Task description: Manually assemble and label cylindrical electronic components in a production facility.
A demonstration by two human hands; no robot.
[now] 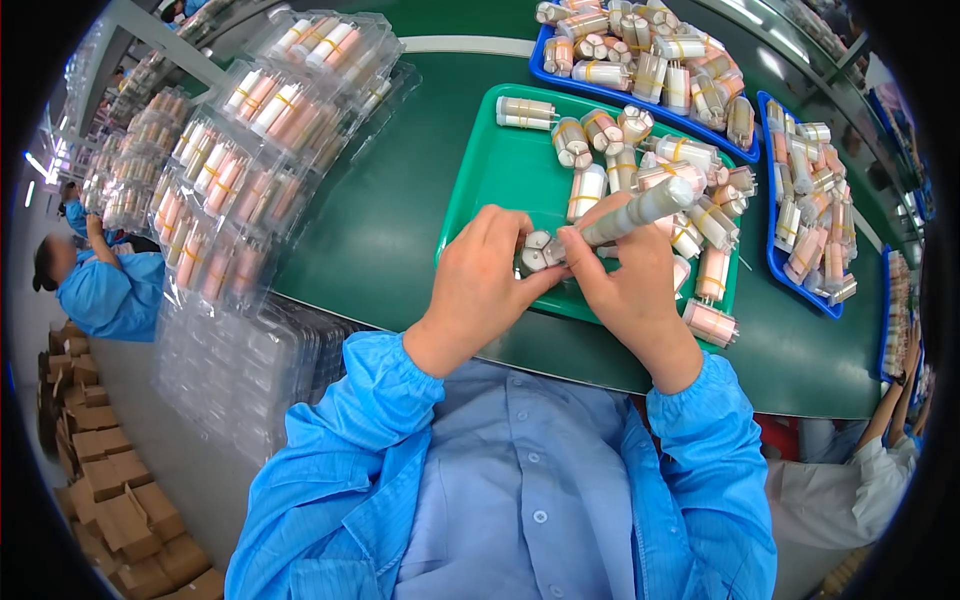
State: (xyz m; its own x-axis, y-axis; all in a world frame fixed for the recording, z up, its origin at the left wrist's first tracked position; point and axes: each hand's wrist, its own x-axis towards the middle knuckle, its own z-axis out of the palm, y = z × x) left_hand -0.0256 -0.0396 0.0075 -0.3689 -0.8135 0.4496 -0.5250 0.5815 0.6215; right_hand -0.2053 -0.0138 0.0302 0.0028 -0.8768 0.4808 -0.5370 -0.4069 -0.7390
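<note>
My left hand (pixel 472 278) closes its fingers and thumb around a small bundle of tubes (pixel 540 250), whose round ends face up. Beside it my right hand (pixel 632 285) grips a long whitish, ribbed cylinder (pixel 645 207) that slants up to the right. Its lower end meets the bundle near both thumbs; the exact contact is hidden by my fingers. Both hands are over the near edge of a green tray (pixel 468 185). Several bundles of pink, white and grey tubes (pixel 572 143) lie in that tray, many bound with yellow bands.
Blue trays (pixel 625 97) heaped with similar bundles stand behind and to the right. At left rises a leaning stack of filled clear plastic trays (pixel 215 180), with empty clear trays (pixel 235 355) below. Cardboard boxes (pixel 125 515) cover the floor; a co-worker in blue (pixel 110 295) sits far left.
</note>
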